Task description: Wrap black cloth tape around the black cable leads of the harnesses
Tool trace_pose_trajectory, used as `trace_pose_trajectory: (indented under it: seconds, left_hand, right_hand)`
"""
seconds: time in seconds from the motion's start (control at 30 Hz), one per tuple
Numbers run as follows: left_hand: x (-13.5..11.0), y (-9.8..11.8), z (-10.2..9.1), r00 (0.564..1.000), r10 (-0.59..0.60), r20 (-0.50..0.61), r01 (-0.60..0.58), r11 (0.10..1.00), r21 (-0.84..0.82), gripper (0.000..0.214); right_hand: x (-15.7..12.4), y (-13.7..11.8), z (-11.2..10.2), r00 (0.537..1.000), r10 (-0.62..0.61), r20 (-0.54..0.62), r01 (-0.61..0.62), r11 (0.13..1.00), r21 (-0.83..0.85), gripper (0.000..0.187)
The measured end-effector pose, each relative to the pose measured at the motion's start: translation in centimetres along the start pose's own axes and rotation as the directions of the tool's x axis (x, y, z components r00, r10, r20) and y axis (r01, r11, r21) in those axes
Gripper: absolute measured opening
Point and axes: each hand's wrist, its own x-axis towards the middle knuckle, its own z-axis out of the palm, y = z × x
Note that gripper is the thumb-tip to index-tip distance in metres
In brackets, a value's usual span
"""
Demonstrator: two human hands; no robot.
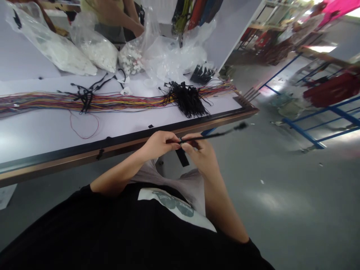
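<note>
In front of the table's near edge, both my hands meet on a thin black cable [215, 135]. My left hand [159, 145] pinches its near end between thumb and fingers. Right beside it, my right hand [201, 152] is closed on the same cable, which runs out to the right past my fingers. A black connector [241, 126], blurred, forms its far end. From between my fingertips hangs a flat black strip [182, 157] that looks like tape. My fingers hide the spot where strip and cable meet.
Along the white table [126, 122] lies a long bundle of coloured wires [126, 101]. On it rest a pile of short black cables [188, 99] and a few looser ones [86, 95]. Plastic bags of small white parts [98, 54] line the back. Blue-framed carts [306, 131] stand right.
</note>
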Motion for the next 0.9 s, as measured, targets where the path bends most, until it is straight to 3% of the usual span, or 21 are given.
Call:
trace_pose_trajectory:
  seconds: [0.07,0.13,0.23,0.37,0.53,0.67,0.8,0.9]
  left_hand:
    - [0.2,-0.3,0.3,0.996,-0.071,-0.047,0.068,0.996,-0.058,0.005]
    - [0.4,-0.6,0.5,0.991,-0.131,-0.031,0.126,0.986,-0.113,0.005]
    - [0.4,-0.8,0.7,0.984,-0.175,0.022,0.176,0.977,-0.118,0.011]
    - [0.3,-0.5,0.8,0.968,-0.230,0.100,0.241,0.963,-0.121,0.020]
    - [0.4,-0.4,0.6,0.922,-0.348,0.172,0.386,0.864,-0.324,0.020]
    - [0.1,-1.7,1.2,0.898,-0.400,0.184,0.440,0.822,-0.363,0.016]
    - [-0.5,-2.9,2.1,0.905,-0.410,0.114,0.426,0.874,-0.236,0.013]
    - [-0.8,-3.4,2.3,0.937,-0.345,0.047,0.347,0.937,-0.042,0.014]
  right_hand:
    - [-0.1,0.0,0.1,0.991,0.097,0.087,-0.087,0.990,-0.114,0.018]
    - [-0.2,-0.2,0.1,0.977,0.139,0.163,-0.097,0.965,-0.243,0.017]
    - [0.0,-0.8,0.1,0.961,0.146,0.234,-0.024,0.889,-0.457,0.017]
    - [0.4,-1.7,0.1,0.946,0.131,0.297,0.119,0.711,-0.693,0.018]
    - [0.8,-1.7,0.0,0.924,0.070,0.376,0.257,0.616,-0.745,0.025]
    - [0.7,-0.8,0.2,0.907,0.026,0.420,0.333,0.565,-0.755,0.030]
    - [0.3,0.2,0.6,0.845,-0.010,0.535,0.461,0.522,-0.718,0.023]
    - [0.0,0.6,0.8,0.834,-0.033,0.551,0.485,0.522,-0.702,0.022]
